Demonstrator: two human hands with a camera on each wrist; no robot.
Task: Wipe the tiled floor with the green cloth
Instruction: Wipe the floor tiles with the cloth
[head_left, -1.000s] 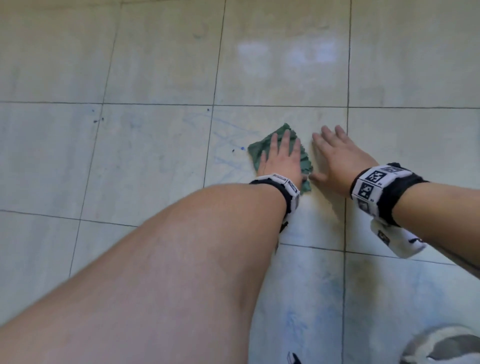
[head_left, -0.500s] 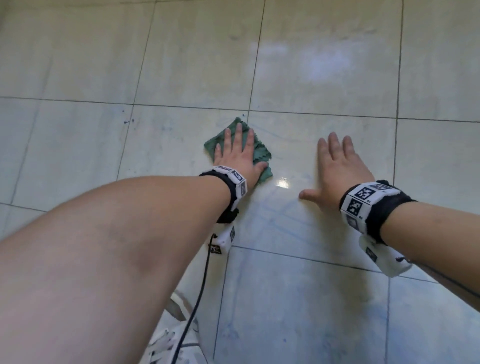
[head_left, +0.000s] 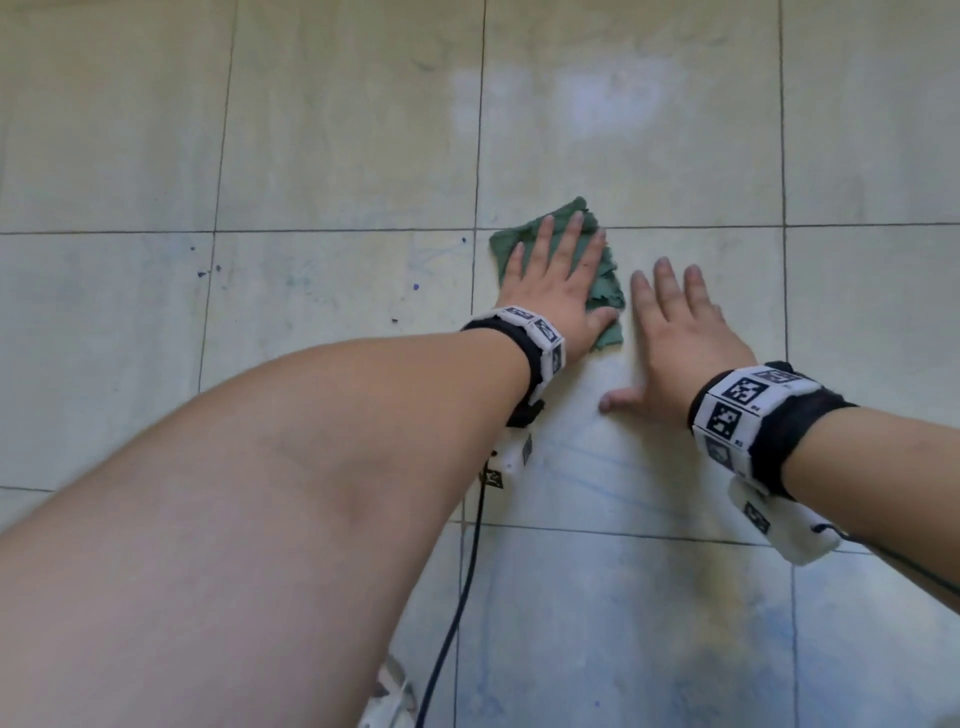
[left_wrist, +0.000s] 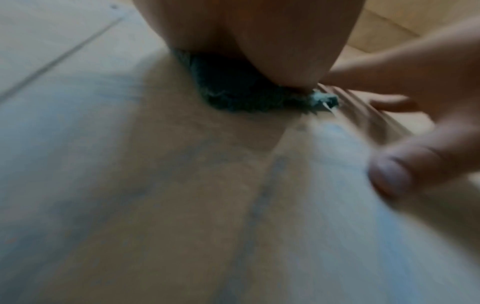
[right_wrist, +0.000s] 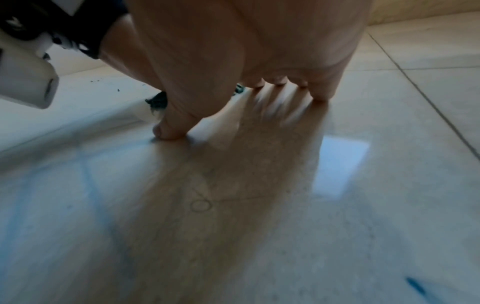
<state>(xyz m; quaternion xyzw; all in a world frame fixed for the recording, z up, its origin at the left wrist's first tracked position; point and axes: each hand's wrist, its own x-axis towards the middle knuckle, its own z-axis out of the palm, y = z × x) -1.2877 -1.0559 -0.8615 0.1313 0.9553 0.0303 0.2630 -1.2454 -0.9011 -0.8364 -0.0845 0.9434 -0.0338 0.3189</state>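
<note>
Wiping is midway: the left hand (head_left: 556, 291), fingers flat, presses the green cloth (head_left: 605, 283) on the tiled floor (head_left: 337, 130), the right hand (head_left: 680, 343) lies flat and empty beside it, and blue marks (head_left: 582, 457) remain nearer the person.

Both hands flat, fingers straight: left hand (head_left: 558, 291), right hand (head_left: 680, 338) just beside it.

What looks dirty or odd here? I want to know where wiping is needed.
Blue specks dot the floor left of the green cloth, and faint blue lines streak the tile nearer the person. The cloth's edge looks frayed. The left hand presses it flat.
</note>
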